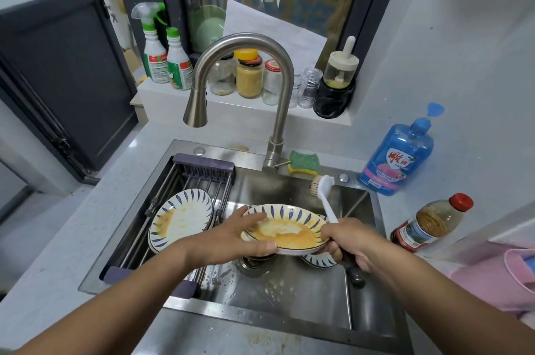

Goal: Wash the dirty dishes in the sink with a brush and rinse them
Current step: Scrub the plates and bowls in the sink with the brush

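Orange sauce coats the well of the plate (pixel 286 231) that the left hand (pixel 231 239) holds above the middle of the sink (pixel 289 305), thumb on the near rim and fingers laid over the left edge. The right hand (pixel 351 244), at the lower right of the plate, has its fingers wrapped round the dark grip of the brush (pixel 327 201). The bristled head points up and away, clear of the plate, towards the sink's back wall. The step in hand looks like the start of scrubbing this plate: the sauce is unbroken and no water shows at the faucet (pixel 243 48). Next the brush head needs turning down onto the sauce, probably with water running. A second dirty plate (pixel 182 221) leans on the rack (pixel 202 169) at the left of the sink, and another plate (pixel 317 260) lies under the held one, mostly hidden. Whether more dishes sit beneath cannot be told, and the brush's handle is partly buried in the fist
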Action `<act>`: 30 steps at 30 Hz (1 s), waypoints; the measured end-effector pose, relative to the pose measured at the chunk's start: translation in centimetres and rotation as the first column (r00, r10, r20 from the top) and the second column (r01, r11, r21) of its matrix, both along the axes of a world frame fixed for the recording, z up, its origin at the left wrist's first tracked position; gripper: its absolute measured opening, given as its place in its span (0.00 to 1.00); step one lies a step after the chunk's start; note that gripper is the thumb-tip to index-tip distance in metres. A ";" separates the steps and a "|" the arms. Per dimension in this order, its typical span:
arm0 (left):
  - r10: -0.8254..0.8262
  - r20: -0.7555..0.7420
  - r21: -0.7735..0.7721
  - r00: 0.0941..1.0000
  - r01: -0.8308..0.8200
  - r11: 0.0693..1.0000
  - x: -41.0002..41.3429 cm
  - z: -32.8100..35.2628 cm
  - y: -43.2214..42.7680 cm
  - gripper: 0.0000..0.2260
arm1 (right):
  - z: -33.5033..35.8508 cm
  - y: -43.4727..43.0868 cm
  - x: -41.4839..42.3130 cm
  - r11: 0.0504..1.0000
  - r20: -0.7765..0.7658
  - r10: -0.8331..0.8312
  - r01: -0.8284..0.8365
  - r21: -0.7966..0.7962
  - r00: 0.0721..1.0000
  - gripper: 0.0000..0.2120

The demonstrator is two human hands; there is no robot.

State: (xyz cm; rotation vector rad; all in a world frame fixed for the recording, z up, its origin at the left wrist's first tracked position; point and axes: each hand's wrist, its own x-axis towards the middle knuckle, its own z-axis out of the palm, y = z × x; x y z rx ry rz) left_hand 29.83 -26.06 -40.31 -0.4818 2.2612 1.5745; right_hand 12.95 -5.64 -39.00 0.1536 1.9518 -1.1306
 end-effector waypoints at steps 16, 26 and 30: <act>0.437 -0.103 0.277 0.893 -0.396 0.875 -2.2 -4.3 2.1 0.25 | 7.7 2.5 -0.4 0.665 -0.451 0.742 -0.629 0.403 0.496 0.16; 0.500 -0.112 0.465 0.859 -0.400 0.790 -2.2 -3.1 2.0 0.26 | 9.1 2.4 -1.2 0.457 -0.369 0.889 -0.565 0.687 0.271 0.19; 0.640 -0.047 0.628 0.767 -0.475 0.616 -1.7 -2.9 2.0 0.27 | 9.1 2.8 -2.8 0.514 -0.359 0.857 -0.655 0.554 0.369 0.19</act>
